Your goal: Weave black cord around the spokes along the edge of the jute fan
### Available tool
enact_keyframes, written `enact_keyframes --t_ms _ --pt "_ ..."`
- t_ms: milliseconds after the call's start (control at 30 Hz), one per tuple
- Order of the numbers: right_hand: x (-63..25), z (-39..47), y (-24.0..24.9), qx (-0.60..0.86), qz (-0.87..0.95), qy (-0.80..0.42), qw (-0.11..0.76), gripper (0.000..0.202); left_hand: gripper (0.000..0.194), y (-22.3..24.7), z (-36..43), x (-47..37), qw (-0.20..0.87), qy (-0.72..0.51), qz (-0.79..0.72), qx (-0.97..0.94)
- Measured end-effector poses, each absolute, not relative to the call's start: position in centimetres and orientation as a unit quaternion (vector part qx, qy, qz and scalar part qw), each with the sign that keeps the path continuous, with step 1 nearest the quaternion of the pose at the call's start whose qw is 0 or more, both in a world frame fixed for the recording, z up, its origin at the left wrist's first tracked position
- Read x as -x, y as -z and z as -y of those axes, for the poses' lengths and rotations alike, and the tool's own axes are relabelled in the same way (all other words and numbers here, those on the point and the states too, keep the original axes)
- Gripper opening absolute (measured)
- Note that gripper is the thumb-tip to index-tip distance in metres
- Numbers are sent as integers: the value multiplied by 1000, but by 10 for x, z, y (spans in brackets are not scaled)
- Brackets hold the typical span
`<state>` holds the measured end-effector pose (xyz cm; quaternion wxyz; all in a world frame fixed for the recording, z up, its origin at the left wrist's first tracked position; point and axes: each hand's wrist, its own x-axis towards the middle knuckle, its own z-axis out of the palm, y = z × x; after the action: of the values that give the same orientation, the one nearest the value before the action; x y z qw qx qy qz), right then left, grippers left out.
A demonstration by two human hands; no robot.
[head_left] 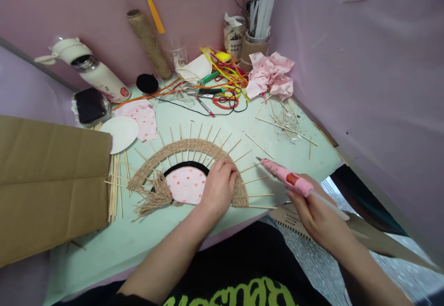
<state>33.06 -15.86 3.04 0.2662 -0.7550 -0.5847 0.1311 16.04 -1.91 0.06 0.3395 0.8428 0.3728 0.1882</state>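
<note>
A fan-shaped piece lies on the table, with a woven twine band [180,146], thin sticks radiating through it, and a pink patterned half-round [185,183] edged in black. A twine tassel [157,195] rests at its left end. My left hand [218,186] is on the right part of the fan, its fingers curled and pressed together; what they pinch, if anything, is hidden. In my right hand [314,211] is a pink glue gun [287,176], its nozzle pointing up and left near the stick tips, with a clear glue stick out of its back.
Cardboard [55,181] stands at the left beside loose sticks [114,190] and a white disc [121,134]. Behind are a bottle [104,79], a twine roll [149,42], scissors [225,100], colored strips, crumpled pink cloth [270,75] and a jar [255,49]. Stick scraps lie at right.
</note>
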Motion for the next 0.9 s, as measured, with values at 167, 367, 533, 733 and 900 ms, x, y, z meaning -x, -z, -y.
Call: enact_keyframes --t_ms 167,367,533,733,900 --pt "-375 145 -12 818 537 -8 205 31 12 -7 17 -161 339 -183 -374 -844" --pt "-412 125 16 827 540 86 125 39 13 -22 10 -170 283 -122 -342 -888" --pt "-397 135 8 851 505 86 116 46 18 -21 2 -180 246 -102 -317 -910" --pt "-339 146 -14 777 601 14 186 35 15 -18 0 -182 224 -104 -338 -908" --pt "-304 136 -11 704 673 -82 211 24 10 -16 -3 -181 231 -114 -350 -901"
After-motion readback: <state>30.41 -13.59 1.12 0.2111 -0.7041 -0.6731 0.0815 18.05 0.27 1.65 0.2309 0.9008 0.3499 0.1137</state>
